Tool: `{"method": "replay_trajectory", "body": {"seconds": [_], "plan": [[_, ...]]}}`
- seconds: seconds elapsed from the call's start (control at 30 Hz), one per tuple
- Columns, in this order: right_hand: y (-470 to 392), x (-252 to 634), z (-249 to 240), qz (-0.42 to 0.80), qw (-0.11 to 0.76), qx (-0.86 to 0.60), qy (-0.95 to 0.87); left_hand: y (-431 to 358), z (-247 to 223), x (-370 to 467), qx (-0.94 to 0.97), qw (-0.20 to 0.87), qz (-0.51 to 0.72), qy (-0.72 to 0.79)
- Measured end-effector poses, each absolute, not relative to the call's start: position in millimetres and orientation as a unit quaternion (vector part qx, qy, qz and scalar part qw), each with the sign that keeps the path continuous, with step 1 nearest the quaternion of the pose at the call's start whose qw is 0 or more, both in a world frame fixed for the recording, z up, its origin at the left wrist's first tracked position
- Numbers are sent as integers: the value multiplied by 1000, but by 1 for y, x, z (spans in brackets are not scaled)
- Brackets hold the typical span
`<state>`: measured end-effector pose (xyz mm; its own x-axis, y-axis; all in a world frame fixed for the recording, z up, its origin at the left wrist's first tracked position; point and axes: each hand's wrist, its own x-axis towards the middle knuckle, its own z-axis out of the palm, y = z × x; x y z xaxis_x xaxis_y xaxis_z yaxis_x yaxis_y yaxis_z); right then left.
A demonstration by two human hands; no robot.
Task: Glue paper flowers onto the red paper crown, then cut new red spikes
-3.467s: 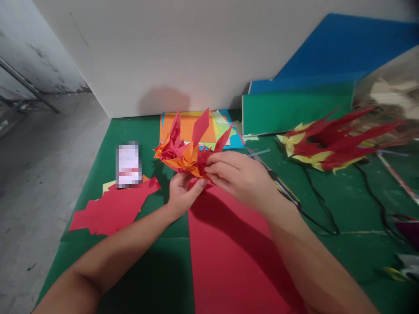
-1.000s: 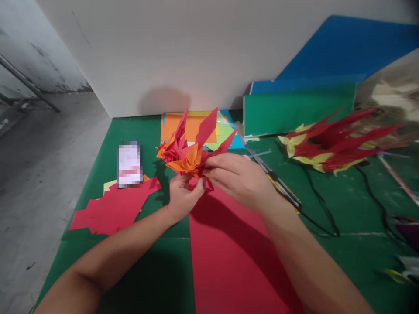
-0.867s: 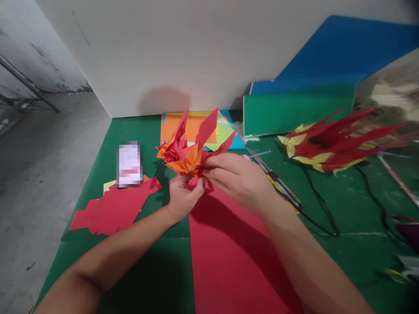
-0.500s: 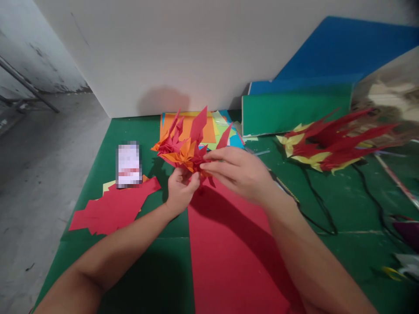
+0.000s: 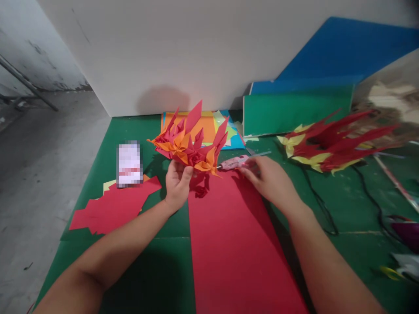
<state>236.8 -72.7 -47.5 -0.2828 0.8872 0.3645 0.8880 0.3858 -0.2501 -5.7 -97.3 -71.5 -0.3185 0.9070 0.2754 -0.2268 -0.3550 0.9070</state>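
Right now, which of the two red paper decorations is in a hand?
The orange-petalled decoration, in the left hand; the yellow-petalled decoration is farther right, untouched.

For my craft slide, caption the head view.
Left hand holding a folded red-and-orange paper ornament above a flat red paper sheet, right hand at a pink, metal-tipped tool.

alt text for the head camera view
A left hand holds up a red-and-orange folded-paper ornament above a green table; the right hand is at what looks like a pink glue gun. A red-and-yellow ornament lies at right.
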Motion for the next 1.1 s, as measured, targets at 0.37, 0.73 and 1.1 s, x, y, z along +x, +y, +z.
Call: {"method": "replay_trajectory", "body": {"seconds": [0.37,0.73,1.1], "plan": [[-89,210,-30,-82,323,-475,-815,-102,-76,-5,442,385,699,410],[-48,180,-19,3,269,-423,-866,-100,-80,-4,405,391,714,417],[-67,169,6,-3,401,-415,-817,-106,-86,-1,535,428,659,310]]}}
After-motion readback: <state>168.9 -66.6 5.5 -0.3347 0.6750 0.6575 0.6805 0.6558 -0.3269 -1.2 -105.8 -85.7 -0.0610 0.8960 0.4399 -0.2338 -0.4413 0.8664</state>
